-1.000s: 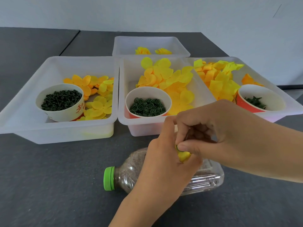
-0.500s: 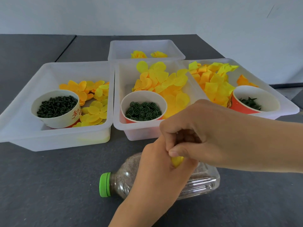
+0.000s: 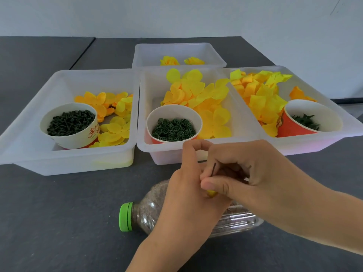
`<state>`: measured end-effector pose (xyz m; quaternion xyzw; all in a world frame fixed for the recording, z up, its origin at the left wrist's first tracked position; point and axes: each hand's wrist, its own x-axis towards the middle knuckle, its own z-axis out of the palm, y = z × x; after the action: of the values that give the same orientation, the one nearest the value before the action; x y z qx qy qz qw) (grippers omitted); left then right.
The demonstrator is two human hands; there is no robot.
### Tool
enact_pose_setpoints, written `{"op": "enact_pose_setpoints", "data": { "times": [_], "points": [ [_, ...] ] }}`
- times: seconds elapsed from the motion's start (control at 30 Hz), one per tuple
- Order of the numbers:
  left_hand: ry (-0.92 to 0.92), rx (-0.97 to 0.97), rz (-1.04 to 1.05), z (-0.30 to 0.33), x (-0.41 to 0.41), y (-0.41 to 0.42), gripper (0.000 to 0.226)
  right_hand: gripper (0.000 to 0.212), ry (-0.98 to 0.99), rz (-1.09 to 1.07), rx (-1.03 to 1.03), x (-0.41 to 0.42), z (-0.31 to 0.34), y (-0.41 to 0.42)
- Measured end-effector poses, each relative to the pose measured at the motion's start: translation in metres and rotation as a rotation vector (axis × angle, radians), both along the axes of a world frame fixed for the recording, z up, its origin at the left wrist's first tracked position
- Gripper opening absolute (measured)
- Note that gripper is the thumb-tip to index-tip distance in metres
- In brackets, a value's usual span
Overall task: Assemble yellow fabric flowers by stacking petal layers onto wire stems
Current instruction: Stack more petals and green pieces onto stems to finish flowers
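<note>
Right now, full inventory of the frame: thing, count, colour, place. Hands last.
plastic bins: four, translucent white, three in a row, one behind.
petal layers: many, yellow and orange, loose in the three front bins.
finished flowers: two, yellow, back bin.
paper cups: three, white and red, one per front bin, each holding dark green parts.
bottle: one, clear with green cap, lying on the dark table, under the hands.
wire stem: one, dark, between the fingers.
small petal piece: one, yellow, at the fingertips.
left hand: grips the piece.
right hand: pinches the stem.

Translucent plastic trays (image 3: pixel 94 160), matt fabric petals (image 3: pixel 196 91), clear glossy bottle (image 3: pixel 149 211)
</note>
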<state>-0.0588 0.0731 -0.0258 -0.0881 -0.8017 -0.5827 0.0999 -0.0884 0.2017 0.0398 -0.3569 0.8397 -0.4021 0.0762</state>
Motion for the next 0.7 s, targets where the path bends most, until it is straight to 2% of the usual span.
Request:
{"op": "enact_pose_setpoints", "data": {
  "times": [0.13, 0.27, 0.37, 0.53, 0.63, 0.7],
  "points": [
    [-0.027, -0.005, -0.032, 0.002, 0.001, -0.005, 0.061, 0.013, -0.010, -0.029, 0.031, 0.000, -0.007, 0.003],
    [-0.040, -0.039, -0.073, 0.007, 0.004, -0.011, 0.067, 0.016, -0.058, -0.058, -0.048, 0.003, -0.015, 0.005],
    [-0.040, -0.106, -0.055, 0.012, 0.008, -0.009, 0.056, 0.016, -0.070, -0.075, -0.099, 0.006, -0.021, 0.005],
    [0.000, -0.263, 0.073, 0.005, 0.006, -0.004, 0.019, 0.008, -0.023, 0.007, -0.067, 0.000, -0.013, 0.010],
    [0.040, -0.296, 0.114, -0.002, 0.002, -0.001, 0.030, 0.016, 0.046, -0.042, -0.123, -0.026, 0.000, 0.022],
    [0.026, -0.306, 0.154, -0.005, 0.001, 0.003, 0.034, 0.012, 0.205, -0.172, -0.096, -0.058, 0.006, 0.027]
  ]
}}
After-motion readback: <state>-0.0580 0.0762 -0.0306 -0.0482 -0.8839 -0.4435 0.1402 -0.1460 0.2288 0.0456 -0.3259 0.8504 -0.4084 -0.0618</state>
